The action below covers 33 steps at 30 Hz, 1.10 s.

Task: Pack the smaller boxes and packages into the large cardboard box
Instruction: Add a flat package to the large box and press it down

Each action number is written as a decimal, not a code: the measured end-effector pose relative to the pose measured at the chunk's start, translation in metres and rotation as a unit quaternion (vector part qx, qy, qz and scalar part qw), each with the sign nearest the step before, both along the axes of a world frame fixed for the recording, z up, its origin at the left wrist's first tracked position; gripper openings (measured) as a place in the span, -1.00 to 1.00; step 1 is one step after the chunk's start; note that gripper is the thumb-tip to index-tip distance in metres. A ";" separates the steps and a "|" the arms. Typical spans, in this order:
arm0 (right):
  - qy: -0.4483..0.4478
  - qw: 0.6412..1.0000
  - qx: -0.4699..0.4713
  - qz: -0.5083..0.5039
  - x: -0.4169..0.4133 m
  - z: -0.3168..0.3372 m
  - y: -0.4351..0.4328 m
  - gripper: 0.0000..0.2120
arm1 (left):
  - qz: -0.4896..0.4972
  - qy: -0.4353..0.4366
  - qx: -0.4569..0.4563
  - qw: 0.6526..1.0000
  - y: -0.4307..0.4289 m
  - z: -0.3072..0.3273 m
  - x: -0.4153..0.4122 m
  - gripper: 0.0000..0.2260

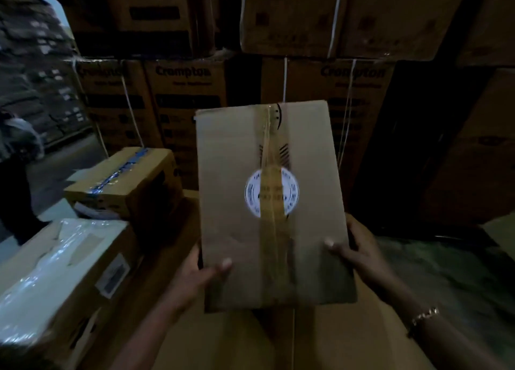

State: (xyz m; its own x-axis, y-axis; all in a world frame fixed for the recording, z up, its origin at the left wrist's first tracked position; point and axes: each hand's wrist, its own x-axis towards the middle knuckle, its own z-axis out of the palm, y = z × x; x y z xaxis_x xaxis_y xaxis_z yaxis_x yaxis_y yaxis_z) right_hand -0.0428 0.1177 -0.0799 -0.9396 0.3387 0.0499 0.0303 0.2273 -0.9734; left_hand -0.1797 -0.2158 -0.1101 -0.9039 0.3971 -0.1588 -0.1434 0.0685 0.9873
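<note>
The left hand [206, 272] and right hand [356, 252] were set apart on opposite sides of a small cardboard box [228, 174], both gripping it near its lower end. Each thumb lay flat on the upper face, while the other fingers went round the edges and were hidden behind the box. A bracelet [425, 315] circled the right wrist.

The box was held up in front of the person, long side running away from them, above a broad cardboard surface [348, 341] with a seam down its middle. Whether that surface was a closed lid or flaps could not be told. A strip of brown tape [269, 244] ran the length of the held box, crossing a round white sticker [271, 192] whose print was too blurred to read.

To the left sat a box with blue tape [125, 180] and, nearer, a plastic-wrapped box [64, 263] bearing a label [113, 276], its near corner cut off by the frame edge. Behind stood stacked Crompton cartons [184, 96] bound with white straps [284, 79]. The right side was too dark to make out.
</note>
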 end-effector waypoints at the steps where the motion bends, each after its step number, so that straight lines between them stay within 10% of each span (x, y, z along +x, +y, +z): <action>1: -0.005 1.000 -0.003 0.007 0.006 -0.005 0.001 -0.40 | -0.013 -0.013 -0.020 1.000 -0.001 -0.010 0.003 -0.22; 9: -0.119 0.993 -0.004 0.009 0.040 -0.019 0.037 -0.71 | -0.064 0.030 -0.147 0.987 -0.005 -0.026 0.018 -0.67; 13: -0.077 0.990 -0.105 -0.059 0.035 0.036 0.050 -0.71 | 0.091 -0.061 0.008 0.994 -0.002 0.037 0.017 -0.76; 22: -0.208 0.973 -0.084 0.058 -0.016 0.152 0.021 -0.36 | -0.048 -0.071 0.014 0.996 0.027 0.159 0.003 -0.63; 29: -0.037 0.998 -0.020 0.037 0.000 0.134 0.015 -0.20 | -0.047 0.017 0.077 0.996 0.013 0.141 0.014 -0.47; 33: -0.039 0.999 -0.001 0.015 0.031 0.081 0.022 -0.13 | -0.036 0.070 -0.050 0.996 -0.006 0.090 0.030 -0.19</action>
